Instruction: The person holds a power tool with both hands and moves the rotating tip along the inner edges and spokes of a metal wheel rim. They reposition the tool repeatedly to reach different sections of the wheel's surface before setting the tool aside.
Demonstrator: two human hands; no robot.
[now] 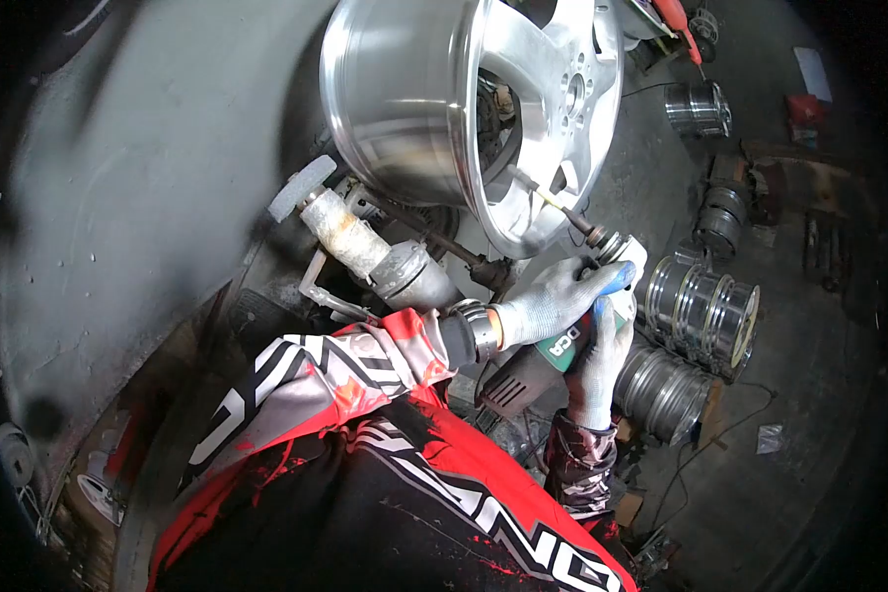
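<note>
A green and black power tool [523,380] marked DCA is held in both gloved hands. My left hand [553,301], with a watch at its wrist, wraps round the tool near its light-coloured head. Just below and to the right, my right hand [599,370] closes round the body. From the head a thin shaft [553,200] points up and left, its tip in front of a spoke of the large silver wheel rim [400,84]. Whether the tip touches the metal cannot be told. The glove fingertips are blue.
Left of the hands is a machine [400,271] with a round grey disc [303,187]. Shiny rims [701,311] and ribbed rims [661,395] lie to the right. More rims [699,109] are at the upper right. A cable runs over the floor at the lower right.
</note>
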